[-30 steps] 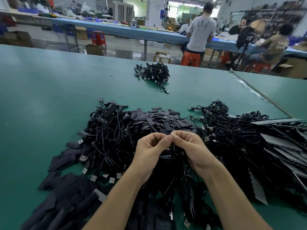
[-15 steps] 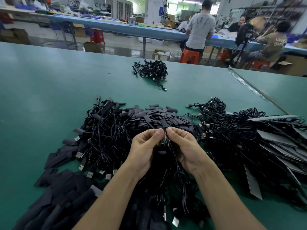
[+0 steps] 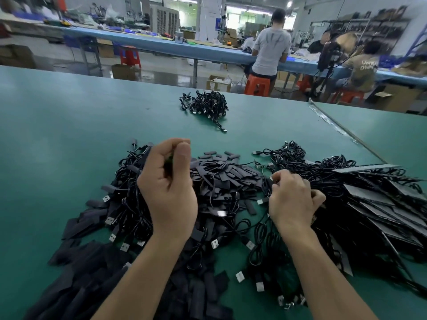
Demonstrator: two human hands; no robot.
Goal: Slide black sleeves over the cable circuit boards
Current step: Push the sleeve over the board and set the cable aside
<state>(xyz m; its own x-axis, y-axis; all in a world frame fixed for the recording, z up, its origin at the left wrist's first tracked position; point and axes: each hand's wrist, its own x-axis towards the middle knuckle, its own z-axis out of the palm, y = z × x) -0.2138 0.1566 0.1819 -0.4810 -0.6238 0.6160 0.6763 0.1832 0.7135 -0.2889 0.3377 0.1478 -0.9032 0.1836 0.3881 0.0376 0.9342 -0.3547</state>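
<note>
At the far left the green table point(image 3: 46, 146) lies bare, and lower down a spread of flat black sleeves point(image 3: 76, 229) fans toward the near edge. Just right of them sits a tangle of black cables point(image 3: 129, 204) with silver plugs poking out along its left side.

The left hand point(image 3: 168, 185) is lifted above this tangle. Its grip is closed: the fingers are curled in, the thumb stands against the forefinger, and inside them sits a dark piece point(image 3: 167, 166) with a trace of green. It is too blurred to say whether it is a board, a sleeve or both.

Between the two hands lies a heap of short sleeves point(image 3: 221, 179), cut to similar lengths and piled loosely. Well behind it, alone on the table, is a small bundle of cables point(image 3: 205, 105).

Just right of the heap a bare green circuit board point(image 3: 261, 166) lies on its cable, with no sleeve on it. Near it, the right hand point(image 3: 293, 199) rests low on the pile, its grip closed, fingertips pinching a cable end point(image 3: 271, 181).

Further right spreads a bigger tangle of cables point(image 3: 323, 172), then a stack of long flat black strips point(image 3: 381, 204). Beyond the table, people point(image 3: 271, 45) sit at a blue bench point(image 3: 161, 46).
</note>
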